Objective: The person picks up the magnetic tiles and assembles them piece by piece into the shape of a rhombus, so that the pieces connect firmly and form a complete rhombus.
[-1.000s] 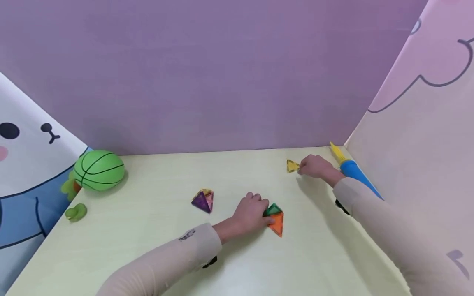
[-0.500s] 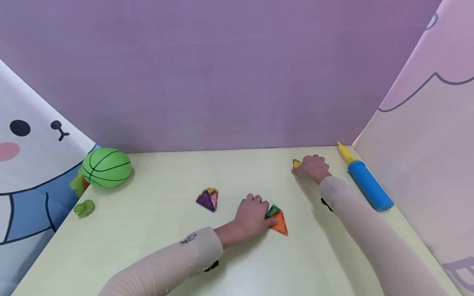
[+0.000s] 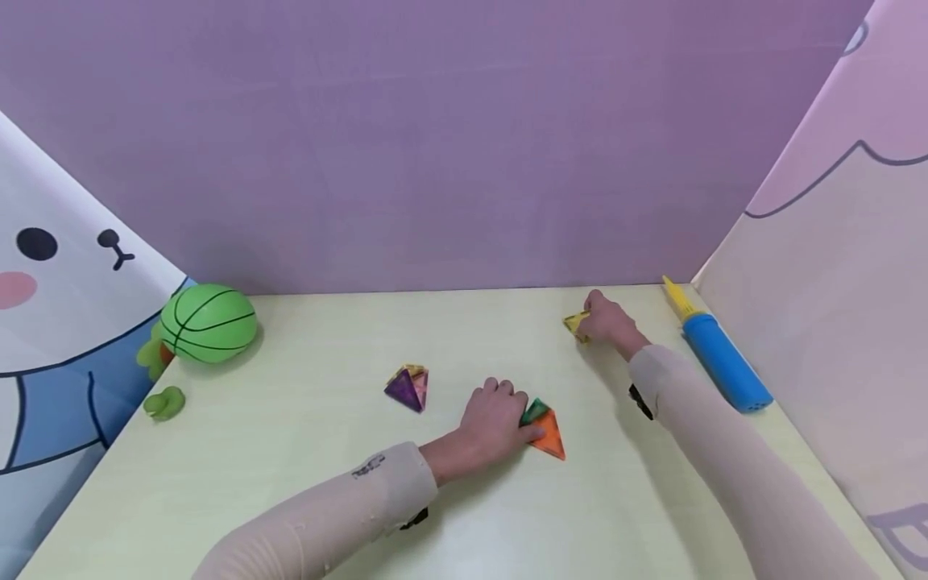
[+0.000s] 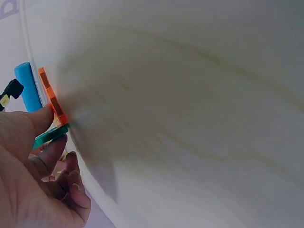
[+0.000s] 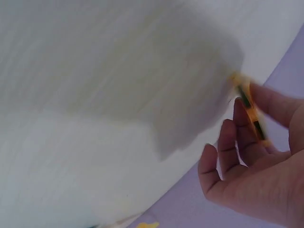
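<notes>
At the middle of the table my left hand [image 3: 489,427] pinches a joined pair of triangular magnetic tiles, a green tile [image 3: 536,412] and an orange tile [image 3: 551,437]. In the left wrist view the thumb lies against the orange tile [image 4: 52,97] and fingers touch the green tile [image 4: 50,137]. Farther back on the right, my right hand [image 3: 609,321] pinches a yellow triangular magnetic tile [image 3: 573,324]. The right wrist view shows this yellow tile [image 5: 251,111] edge-on between thumb and fingers, partly blurred. Left of my left hand sits a cluster of purple, pink and yellow triangular tiles [image 3: 408,390].
A green ball with black lines [image 3: 209,324] stands at the back left, with a small green toy [image 3: 164,403] in front of it. Along the right edge lies a blue pump with a yellow nozzle [image 3: 727,362]. Printed walls border the pale table [image 3: 304,475].
My right hand has turned the yellow tile about in its fingers and shifted slightly. The left hand keeps its hold on the green and orange tiles. The head view has swung a little.
</notes>
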{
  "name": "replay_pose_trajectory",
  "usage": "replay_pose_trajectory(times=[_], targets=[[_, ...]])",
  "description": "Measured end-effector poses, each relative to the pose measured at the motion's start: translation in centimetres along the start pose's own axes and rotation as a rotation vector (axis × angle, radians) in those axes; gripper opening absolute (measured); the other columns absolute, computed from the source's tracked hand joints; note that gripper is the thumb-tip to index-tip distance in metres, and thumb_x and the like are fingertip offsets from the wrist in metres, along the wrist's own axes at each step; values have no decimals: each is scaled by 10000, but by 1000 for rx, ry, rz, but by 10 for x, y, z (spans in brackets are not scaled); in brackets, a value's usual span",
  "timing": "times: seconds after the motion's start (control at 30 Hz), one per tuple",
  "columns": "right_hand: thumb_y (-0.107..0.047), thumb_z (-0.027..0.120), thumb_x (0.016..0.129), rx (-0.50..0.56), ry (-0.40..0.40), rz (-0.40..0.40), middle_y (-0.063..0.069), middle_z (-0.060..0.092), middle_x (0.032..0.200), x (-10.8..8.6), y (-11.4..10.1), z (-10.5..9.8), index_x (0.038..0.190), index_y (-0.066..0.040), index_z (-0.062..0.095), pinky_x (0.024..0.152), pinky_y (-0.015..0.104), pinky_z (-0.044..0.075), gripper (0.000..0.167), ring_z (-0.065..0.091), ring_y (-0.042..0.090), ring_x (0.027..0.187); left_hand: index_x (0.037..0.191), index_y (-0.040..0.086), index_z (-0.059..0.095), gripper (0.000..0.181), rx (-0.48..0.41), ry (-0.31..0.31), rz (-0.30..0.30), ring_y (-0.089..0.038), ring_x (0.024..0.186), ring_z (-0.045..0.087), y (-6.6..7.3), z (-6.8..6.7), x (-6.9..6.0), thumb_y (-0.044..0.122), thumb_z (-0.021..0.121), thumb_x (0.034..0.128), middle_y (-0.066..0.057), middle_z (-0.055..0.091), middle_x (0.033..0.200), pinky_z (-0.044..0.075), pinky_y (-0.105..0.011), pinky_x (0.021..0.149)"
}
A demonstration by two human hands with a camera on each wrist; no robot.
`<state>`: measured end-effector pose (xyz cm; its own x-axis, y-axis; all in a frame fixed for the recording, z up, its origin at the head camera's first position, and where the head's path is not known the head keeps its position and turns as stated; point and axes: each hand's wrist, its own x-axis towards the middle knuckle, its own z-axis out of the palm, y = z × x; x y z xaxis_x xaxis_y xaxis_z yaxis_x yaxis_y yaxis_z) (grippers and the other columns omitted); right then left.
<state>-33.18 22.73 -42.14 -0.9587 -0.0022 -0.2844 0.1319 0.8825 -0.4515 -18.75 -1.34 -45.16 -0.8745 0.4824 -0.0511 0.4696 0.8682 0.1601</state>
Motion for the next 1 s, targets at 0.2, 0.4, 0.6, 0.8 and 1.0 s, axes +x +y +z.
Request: replay_pose_trajectory(times=[0.2, 0.4, 0.6, 0.8, 1.0], targets=[[-167, 578, 949, -32, 107, -68, 223, 628, 1213, -18, 1, -5, 1242, -25, 503, 778, 440, 469, 335, 606, 320, 977, 1024, 151, 652, 490, -21, -3, 28, -173, 825, 400, -2, 0, -1, 626, 622, 907, 14, 523, 874, 348, -277, 671], [-177, 621, 958, -136, 121, -174, 188, 699, 1068, -64, 5, -1, 1213, -10, 595, 641, 341, 494, 306, 640, 240, 793, 979, 152, 641, 481, -40, -14, 45, -177, 819, 399, -5, 3, 2, 627, 622, 904, 21, 494, 844, 333, -271, 662], [-164, 657, 939, -123, 70, -221, 91, 676, 869, -111, 6, 17, 1118, -31, 607, 534, 284, 433, 229, 538, 166, 608, 1061, 139, 669, 494, -24, -16, 27, -170, 828, 403, -2, 1, 5, 609, 625, 913, 14, 527, 885, 344, -266, 666], [-160, 675, 908, -112, 43, -251, 21, 628, 762, -138, 4, 35, 1059, -66, 607, 507, 280, 392, 191, 493, 146, 557, 1074, 128, 673, 497, -28, -11, 13, -185, 842, 408, -1, 0, 6, 598, 629, 917, 4, 532, 896, 347, -284, 673], [-143, 673, 892, -87, 40, -244, 8, 647, 791, -153, 0, 50, 1092, -78, 636, 517, 275, 419, 213, 515, 131, 568, 1038, 131, 669, 495, -15, -9, 18, -186, 834, 410, 0, 3, 7, 608, 627, 913, 5, 522, 878, 356, -289, 674]])
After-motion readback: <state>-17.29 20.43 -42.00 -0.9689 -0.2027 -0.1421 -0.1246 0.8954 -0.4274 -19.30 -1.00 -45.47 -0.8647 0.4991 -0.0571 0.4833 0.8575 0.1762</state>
